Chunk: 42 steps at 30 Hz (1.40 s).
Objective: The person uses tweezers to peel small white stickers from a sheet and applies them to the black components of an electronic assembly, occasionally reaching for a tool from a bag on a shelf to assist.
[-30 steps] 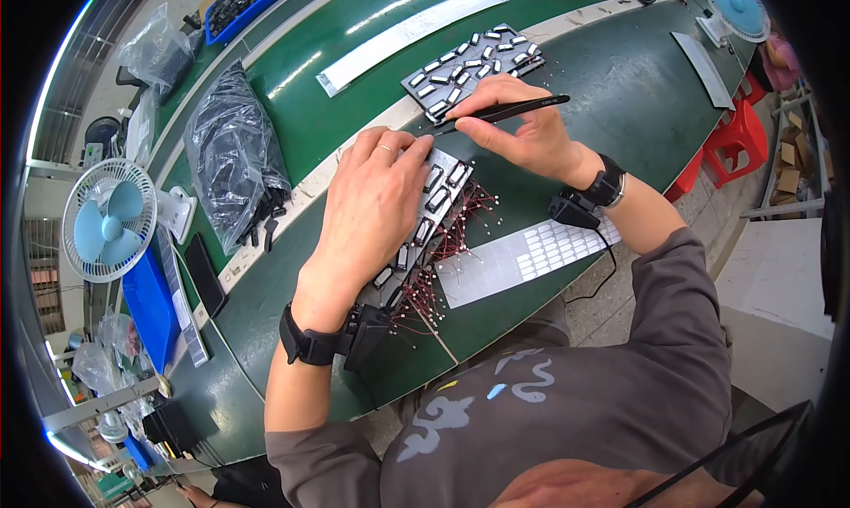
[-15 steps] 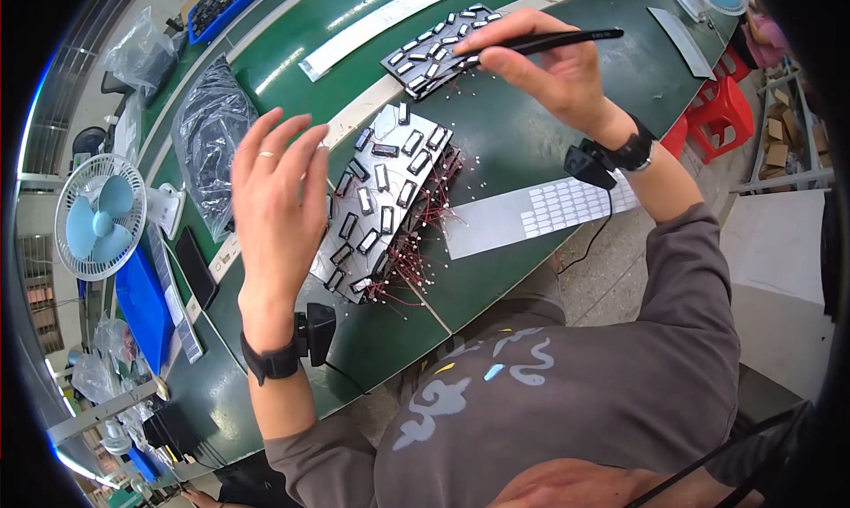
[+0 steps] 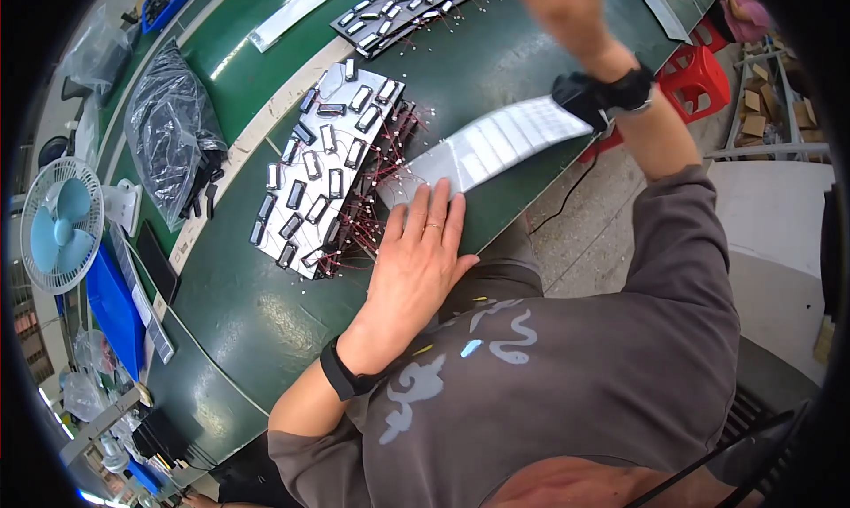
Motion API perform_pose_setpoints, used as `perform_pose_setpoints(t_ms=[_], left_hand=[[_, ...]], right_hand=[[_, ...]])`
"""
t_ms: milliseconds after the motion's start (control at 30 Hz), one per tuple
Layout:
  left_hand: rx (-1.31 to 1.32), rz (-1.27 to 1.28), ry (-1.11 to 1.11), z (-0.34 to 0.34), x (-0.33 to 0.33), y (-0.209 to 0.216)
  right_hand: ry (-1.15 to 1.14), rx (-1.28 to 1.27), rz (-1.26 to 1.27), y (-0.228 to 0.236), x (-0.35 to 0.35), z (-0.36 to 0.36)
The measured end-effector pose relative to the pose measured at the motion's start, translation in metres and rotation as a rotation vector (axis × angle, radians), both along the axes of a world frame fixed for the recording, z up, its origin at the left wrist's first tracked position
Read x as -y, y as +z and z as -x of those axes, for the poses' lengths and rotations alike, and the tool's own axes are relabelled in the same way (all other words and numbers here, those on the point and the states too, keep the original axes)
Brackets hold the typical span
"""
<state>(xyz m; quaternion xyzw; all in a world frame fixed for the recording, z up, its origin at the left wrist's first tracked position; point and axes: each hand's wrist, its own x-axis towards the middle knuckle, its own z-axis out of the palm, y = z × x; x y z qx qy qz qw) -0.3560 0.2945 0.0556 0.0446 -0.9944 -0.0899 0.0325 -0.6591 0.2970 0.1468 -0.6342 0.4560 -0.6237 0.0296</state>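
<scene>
My left hand [image 3: 412, 273] lies palm down with its fingers stretched out over the near left end of a pale label sheet [image 3: 522, 136], which has rows of white labels. The sheet bows upward, its far right end by my right wrist. My right hand [image 3: 562, 12] is raised at the top edge, smeared by motion, with its fingers mostly cut off; what it holds is hidden. Left of the sheet, a pale board [image 3: 335, 87] bears several small black rectangular parts, with thin red wires [image 3: 359, 229] spilling over its right side.
A second board with similar parts [image 3: 403, 16] lies farther back. On the left are a clear bag of dark pieces [image 3: 168, 131], a dark flat device [image 3: 158, 264], a blue tray [image 3: 115, 309] and a fan [image 3: 64, 229]. Red stools [image 3: 695, 83] stand beyond the table edge.
My left hand has come down from beside the board onto the label sheet. My right hand, which held black tweezers, has moved toward the top edge. The sheet has bent upward.
</scene>
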Motion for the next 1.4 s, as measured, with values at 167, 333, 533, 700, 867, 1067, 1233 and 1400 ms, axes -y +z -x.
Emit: perform_pose_setpoints(t_ms=[167, 333, 533, 700, 867, 1067, 1233, 1400], left_hand=[[0.086, 0.114, 0.077, 0.0, -0.013, 0.002], [0.048, 0.043, 0.037, 0.002, -0.012, 0.001], [-0.084, -0.001, -0.076, -0.004, -0.003, -0.009], [-0.102, -0.097, -0.086, -0.019, 0.003, -0.008], [-0.077, -0.059, -0.023, -0.015, -0.002, -0.009], [-0.08, -0.088, -0.05, -0.023, 0.007, -0.006], [-0.077, -0.115, -0.045, -0.024, 0.005, -0.007], [-0.069, -0.107, -0.046, -0.024, 0.005, -0.007]], right_hand=[[0.505, 0.44, 0.117, -0.02, -0.031, 0.014], [0.089, 0.043, -0.631, -0.066, -0.089, -0.051], [0.128, 0.18, -0.738, -0.098, -0.073, -0.072], [0.168, 0.223, -0.77, -0.113, -0.067, -0.08], [0.146, 0.184, -0.842, -0.109, -0.069, -0.082], [0.092, 0.224, -0.871, -0.106, -0.074, -0.093], [0.079, 0.216, -0.842, -0.111, -0.074, -0.094], [0.091, 0.261, -0.862, -0.113, -0.072, -0.094]])
